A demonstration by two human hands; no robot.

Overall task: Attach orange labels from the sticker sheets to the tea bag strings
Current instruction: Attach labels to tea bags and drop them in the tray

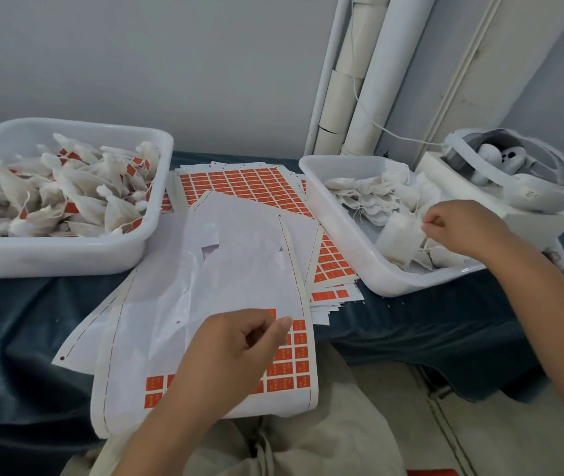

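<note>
Orange labels [299, 352] sit in rows on white sticker sheets [239, 255] heaped mid-worktop. On my feed I see a grey wall [136, 63] behind the dark blue cloth-covered worktop [428, 324], with bare cloth along its near edge. Two white plastic tubs stand on it: the left tub [67, 255] holds labelled tea bags, the right tub [342, 242] plain ones. Of the hands, the right hand [459, 228] pinches the string of one white tea bag [399, 238]. The left hand [236, 355] is curled over the nearest sheet; I cannot tell whether it holds anything.

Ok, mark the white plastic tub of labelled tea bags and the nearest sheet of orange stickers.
White plastic tub of labelled bags [50, 255]: head view, front wall.
Orange sticker sheet [157, 345]: head view, bare backing.
</note>
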